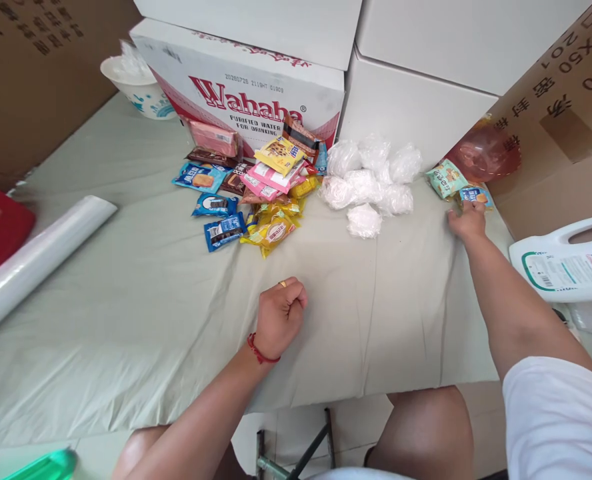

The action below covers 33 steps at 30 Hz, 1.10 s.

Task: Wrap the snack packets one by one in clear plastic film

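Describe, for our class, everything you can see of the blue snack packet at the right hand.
The blue snack packet is small, with pale lettering and an orange-brown picture on its front. Its wrapper looks like thin, shiny plastic; no opening shows. It lies at the right side of the cloth-covered table, beside a green packet and in front of a see-through reddish container. The fingers of the right hand cover part of its near edge; whether they grip it, I cannot tell.
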### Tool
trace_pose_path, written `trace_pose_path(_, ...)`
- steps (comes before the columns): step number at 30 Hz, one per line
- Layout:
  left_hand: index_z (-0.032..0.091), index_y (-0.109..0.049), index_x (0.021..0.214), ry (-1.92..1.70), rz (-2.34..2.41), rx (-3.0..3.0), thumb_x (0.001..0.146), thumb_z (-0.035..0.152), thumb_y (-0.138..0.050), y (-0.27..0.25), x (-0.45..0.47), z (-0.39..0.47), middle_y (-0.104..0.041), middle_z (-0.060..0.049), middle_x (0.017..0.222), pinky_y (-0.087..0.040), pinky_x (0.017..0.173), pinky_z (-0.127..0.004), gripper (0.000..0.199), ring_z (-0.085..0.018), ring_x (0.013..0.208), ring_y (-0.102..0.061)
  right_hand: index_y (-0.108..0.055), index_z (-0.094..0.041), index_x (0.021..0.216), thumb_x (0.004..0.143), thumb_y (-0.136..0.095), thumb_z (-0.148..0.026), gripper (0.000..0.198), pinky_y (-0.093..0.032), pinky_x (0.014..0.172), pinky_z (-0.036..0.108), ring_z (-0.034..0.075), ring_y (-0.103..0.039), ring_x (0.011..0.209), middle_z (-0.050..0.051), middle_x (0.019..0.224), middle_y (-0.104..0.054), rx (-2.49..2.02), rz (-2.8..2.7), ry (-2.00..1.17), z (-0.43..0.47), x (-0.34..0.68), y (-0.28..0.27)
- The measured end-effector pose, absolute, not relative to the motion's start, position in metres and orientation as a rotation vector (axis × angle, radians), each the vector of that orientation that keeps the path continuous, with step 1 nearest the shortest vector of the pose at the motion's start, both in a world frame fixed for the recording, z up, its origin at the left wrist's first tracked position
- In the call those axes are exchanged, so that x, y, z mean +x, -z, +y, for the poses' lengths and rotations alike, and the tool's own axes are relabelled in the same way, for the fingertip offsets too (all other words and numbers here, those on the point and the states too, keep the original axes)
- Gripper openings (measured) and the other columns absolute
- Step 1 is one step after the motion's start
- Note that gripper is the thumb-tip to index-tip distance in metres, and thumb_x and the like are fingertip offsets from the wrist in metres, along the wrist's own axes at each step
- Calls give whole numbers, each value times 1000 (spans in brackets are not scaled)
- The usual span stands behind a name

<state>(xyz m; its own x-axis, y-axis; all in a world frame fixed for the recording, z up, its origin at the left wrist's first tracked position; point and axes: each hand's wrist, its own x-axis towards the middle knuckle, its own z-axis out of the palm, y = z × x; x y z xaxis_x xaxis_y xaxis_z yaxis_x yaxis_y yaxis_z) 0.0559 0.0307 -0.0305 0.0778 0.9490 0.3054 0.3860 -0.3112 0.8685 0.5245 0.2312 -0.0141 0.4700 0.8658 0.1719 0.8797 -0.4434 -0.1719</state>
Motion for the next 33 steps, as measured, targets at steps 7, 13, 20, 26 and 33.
trace_pose_path(7,22,-51,69,-1245,1542,1403,71,10,-45,20,44,48,-50,3,68,-38,62,-27,14,-14,66,-48,-67,-11,114,99,-36,-24,37,-43,98,46,32,-60,109,24,110,-66,-2235,-1509,207,222,472,-8)
trace_pose_path(13,24,-24,61,-1198,1534,1219,75,23,-57,16,40,51,-23,7,58,-24,55,-26,36,-10,55,-23,-69,-22,91,97,-52,-43,28,-49,77,32,20,-65,77,3,79,-69,-1769,-1972,-62,214,349,-30)
trace_pose_path(20,23,-27,59,-1033,1519,1299,81,29,-57,20,42,49,-26,8,55,-24,56,-26,38,-11,55,-27,-62,-22,97,84,-74,-38,24,-49,84,43,29,-64,90,10,87,-66,-2009,-2047,-101,250,240,-14)
trace_pose_path(26,22,-28,60,-994,1509,1314,81,26,-57,19,38,46,-31,7,55,-26,58,-25,36,-11,56,-32,-53,-22,87,81,-66,-16,16,-46,80,38,27,-59,88,9,84,-62,-2050,-1982,-94,249,238,6)
trace_pose_path(33,22,-29,60,-1018,1418,1162,80,29,-62,13,33,48,-31,8,56,-25,56,-24,39,-10,55,-30,-39,-25,76,72,-74,-25,35,-23,41,18,9,-44,47,-7,63,-48,-1545,-1195,-1190,207,236,-14)
